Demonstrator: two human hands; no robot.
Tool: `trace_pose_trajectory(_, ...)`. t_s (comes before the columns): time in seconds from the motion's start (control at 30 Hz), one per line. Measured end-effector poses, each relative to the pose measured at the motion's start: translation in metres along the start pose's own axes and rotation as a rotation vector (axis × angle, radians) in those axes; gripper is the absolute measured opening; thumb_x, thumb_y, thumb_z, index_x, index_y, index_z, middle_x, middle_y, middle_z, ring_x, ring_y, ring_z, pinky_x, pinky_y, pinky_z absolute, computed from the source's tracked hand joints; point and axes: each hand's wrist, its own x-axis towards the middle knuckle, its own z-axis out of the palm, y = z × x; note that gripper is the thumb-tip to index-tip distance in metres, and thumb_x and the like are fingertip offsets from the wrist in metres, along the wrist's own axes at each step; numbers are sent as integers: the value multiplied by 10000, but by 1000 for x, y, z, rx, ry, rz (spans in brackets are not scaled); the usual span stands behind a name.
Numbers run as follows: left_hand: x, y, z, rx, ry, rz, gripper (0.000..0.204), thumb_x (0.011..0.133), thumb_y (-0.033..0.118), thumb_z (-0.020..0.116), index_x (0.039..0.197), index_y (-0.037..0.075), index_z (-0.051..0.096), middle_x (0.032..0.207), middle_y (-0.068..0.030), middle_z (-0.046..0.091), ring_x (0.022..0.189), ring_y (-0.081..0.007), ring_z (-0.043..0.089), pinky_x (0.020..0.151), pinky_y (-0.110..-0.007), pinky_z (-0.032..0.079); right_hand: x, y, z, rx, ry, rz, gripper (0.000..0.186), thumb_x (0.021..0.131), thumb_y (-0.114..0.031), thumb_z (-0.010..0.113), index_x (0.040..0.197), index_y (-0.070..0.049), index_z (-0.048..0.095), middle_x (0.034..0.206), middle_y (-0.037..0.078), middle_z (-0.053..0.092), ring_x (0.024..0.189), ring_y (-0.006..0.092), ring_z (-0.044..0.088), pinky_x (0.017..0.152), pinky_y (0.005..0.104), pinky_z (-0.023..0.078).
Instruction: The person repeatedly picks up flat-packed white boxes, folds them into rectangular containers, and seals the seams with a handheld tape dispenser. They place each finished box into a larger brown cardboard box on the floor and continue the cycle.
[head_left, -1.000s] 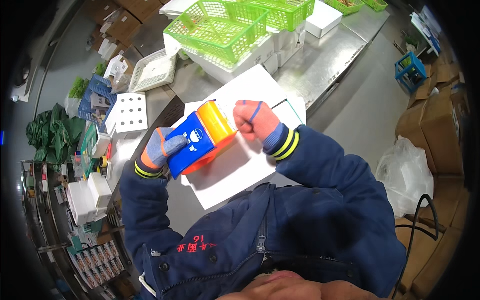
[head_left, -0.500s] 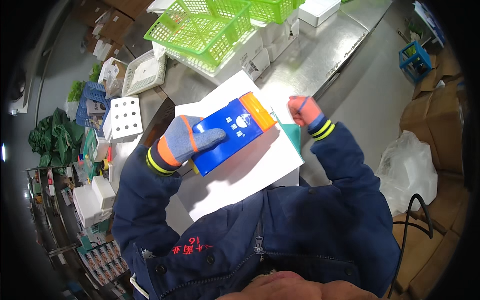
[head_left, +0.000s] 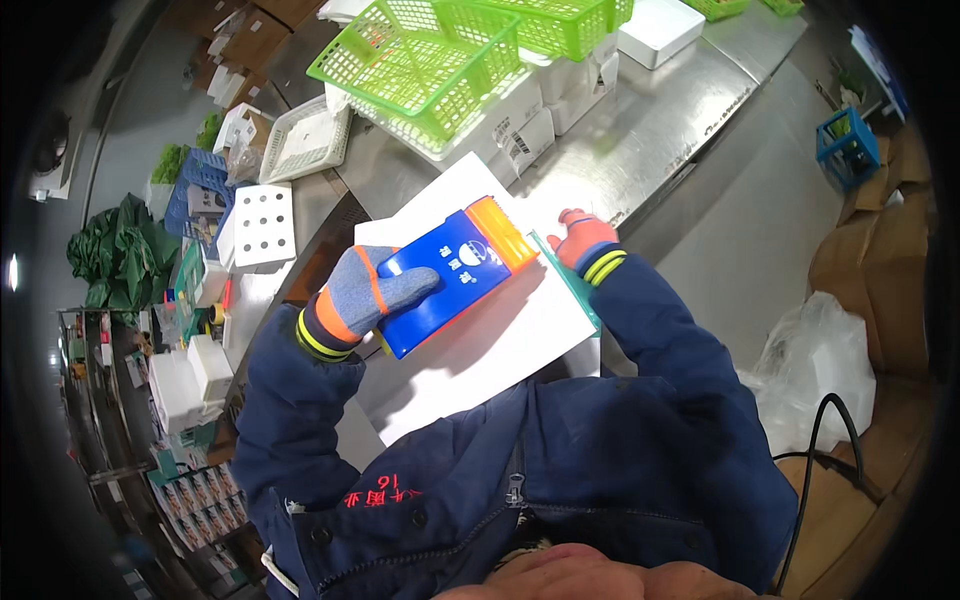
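Note:
My left hand, in a grey-and-orange glove, is closed round a blue and orange tape dispenser, held over white sheets with a green strip along their right edge. The sheets lie at the front of the steel worktop. My right hand, in a pink glove, is at the sheets' upper right corner, fingers somewhat bent and apart; whether it touches the edge is unclear.
Green baskets top white packs behind the sheets. A white basket and a dotted white board are at left, above shelving. At right are brown cardboard, a plastic bag and a black cable.
My right hand moved rightward from beside the dispenser to the corner, and its fingers loosened from a fist. My left hand turned the dispenser flatter and moved it rightward, still gripping it.

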Motion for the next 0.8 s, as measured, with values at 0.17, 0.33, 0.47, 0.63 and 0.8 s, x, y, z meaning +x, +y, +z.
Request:
trace_pose_trajectory(0.17, 5, -5, -9, -25, -37, -107, 328, 794, 264, 655, 901, -46, 650, 770, -79, 654, 661, -83, 579, 639, -225, 479, -38, -48, -101, 215, 1, -832, 739, 701, -136, 591, 1371, -53, 288, 1329, 133, 394, 1201, 242, 419, 1036, 300, 258)
trace_pose_trajectory(0.33, 3, -26, -18, -92, -20, 113, 328, 768, 284, 691, 848, -33, 655, 711, -50, 627, 626, -72, 552, 583, -215, 456, -21, -72, -55, 1281, -587, -450, 612, 834, -215, 571, 1352, -78, 276, 1318, 80, 415, 1193, 220, 421, 1025, 374, 310)
trace_pose_trajectory(0.47, -45, -47, -38, 20, 6, 230, 302, 767, 260, 686, 821, -35, 648, 687, -37, 608, 599, -66, 527, 561, -210, 438, -22, -74, -62, 542, -270, -731, 703, 710, -257, 686, 1319, -74, 387, 1404, 146, 293, 1336, 290, 200, 1073, 379, 191)
trace_pose_trajectory(0.63, -140, -108, -89, -92, 151, -115, 376, 731, 300, 685, 860, -48, 627, 714, -41, 610, 588, -81, 530, 542, -218, 436, -27, -70, -75, 541, -363, -619, 780, 701, -288, 699, 1361, -85, 336, 1433, 143, 245, 1354, 262, 157, 1086, 370, 127)
trace_pose_trajectory(0.8, -241, -217, -103, -346, 400, -178, 293, 706, 272, 698, 736, -1, 596, 615, 2, 547, 563, -50, 461, 496, -212, 360, -28, -72, -75, 492, -395, -596, 865, 731, -405, 684, 1389, -55, 245, 1434, 112, 266, 1350, 240, 178, 1090, 363, 125)
